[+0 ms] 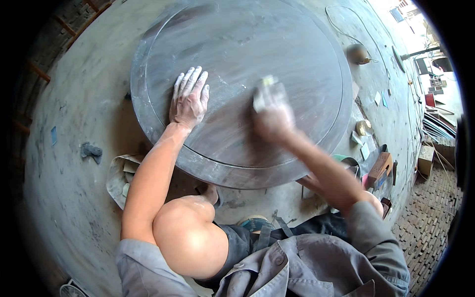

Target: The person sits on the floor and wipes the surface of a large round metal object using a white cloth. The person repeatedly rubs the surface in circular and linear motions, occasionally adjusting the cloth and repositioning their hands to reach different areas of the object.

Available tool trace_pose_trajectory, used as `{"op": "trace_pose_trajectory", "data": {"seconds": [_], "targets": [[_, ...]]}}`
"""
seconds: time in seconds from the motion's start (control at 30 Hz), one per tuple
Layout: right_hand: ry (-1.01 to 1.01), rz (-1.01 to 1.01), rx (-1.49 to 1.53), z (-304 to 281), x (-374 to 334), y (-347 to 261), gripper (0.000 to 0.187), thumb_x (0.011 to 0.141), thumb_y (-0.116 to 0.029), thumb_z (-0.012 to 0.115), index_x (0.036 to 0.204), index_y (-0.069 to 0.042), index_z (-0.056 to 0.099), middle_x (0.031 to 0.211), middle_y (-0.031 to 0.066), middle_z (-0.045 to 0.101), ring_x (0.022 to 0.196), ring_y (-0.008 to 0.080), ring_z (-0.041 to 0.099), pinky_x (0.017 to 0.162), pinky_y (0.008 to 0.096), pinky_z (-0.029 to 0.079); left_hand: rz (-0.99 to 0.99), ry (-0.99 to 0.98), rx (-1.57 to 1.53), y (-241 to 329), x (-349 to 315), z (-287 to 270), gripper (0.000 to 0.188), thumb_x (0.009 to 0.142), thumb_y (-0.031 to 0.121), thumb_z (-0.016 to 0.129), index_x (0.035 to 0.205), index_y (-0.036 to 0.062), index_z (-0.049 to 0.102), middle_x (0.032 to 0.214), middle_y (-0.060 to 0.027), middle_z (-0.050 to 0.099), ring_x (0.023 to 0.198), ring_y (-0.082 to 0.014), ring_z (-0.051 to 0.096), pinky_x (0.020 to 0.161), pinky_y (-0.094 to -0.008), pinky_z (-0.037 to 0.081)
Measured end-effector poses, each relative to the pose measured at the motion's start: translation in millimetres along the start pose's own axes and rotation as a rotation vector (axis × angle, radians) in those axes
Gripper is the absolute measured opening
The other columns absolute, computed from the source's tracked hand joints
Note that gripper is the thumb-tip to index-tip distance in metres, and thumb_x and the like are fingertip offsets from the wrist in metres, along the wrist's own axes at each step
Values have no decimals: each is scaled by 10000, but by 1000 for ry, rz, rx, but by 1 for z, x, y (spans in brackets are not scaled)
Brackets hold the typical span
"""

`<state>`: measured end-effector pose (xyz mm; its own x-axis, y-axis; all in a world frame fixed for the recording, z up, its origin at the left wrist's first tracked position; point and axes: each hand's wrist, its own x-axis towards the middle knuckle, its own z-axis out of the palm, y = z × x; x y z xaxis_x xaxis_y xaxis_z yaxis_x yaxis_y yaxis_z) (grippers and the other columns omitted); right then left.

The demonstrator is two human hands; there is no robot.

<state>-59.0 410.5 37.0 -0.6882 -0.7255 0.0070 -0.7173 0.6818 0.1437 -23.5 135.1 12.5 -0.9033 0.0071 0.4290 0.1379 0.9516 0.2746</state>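
Note:
A large round tabletop, dark grey-brown and streaked with pale dust, lies in front of me, with a groove running round near its rim. My left hand, whitened by dust, rests flat on its left part with the fingers stretched out. Right of the middle, my right hand is smeared by motion and presses a small pale sanding pad against the surface. The pad's outline is blurred and mostly hidden by the fingers. Dust marks show on the wood between my two hands.
A dark rag lies on the concrete floor at left, near an open pale bag. To the right are a round ball-like object, a roll of tape, paper scraps, a reddish-brown block and a cable. My bare knee is close below the tabletop.

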Motion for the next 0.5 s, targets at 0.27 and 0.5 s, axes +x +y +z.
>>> {"op": "trace_pose_trajectory", "data": {"seconds": [0.27,0.5], "targets": [[43,30,-19,9,-13,106,655,947,-197,497,1509,125,399,1620,310,338,1536,453,287,1287,534,165,-3,8,-34,2,6,5,426,1017,196,579,1420,61,601,1487,-163,571,1433,-332,476,1239,-474,309],[127,-103,452,-7,0,-59,642,966,-242,477,1498,113,423,1622,300,343,1546,387,299,1297,487,172,11,8,-46,2,5,8,424,1023,204,572,1422,62,601,1494,-157,566,1440,-330,467,1240,-472,308]]}}
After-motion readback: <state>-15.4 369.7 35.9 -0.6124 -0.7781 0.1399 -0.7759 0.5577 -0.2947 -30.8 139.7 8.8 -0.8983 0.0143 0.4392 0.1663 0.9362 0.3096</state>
